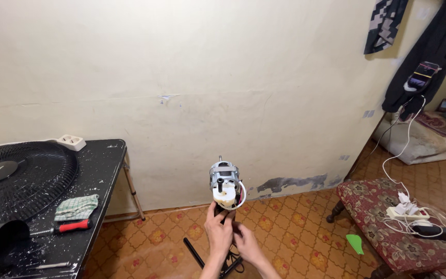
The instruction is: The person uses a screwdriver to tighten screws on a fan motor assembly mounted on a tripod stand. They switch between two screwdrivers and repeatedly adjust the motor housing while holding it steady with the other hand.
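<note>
A fan motor (225,182), grey metal on top with a white plastic housing and a white wire loop, sits on a black stand pole. My left hand (218,231) grips the pole just under the motor. My right hand (247,245) is beside it on the right, fingers curled at the same pole below the motor. The pole runs down to a black base (198,255) on the tiled floor.
A black table (99,178) at left carries a black fan grille (19,181), a checked cloth (77,207), a red-handled screwdriver (70,226) and a white power strip (71,142). A patterned bench (388,227) with chargers stands at right. Clothes hang on the wall.
</note>
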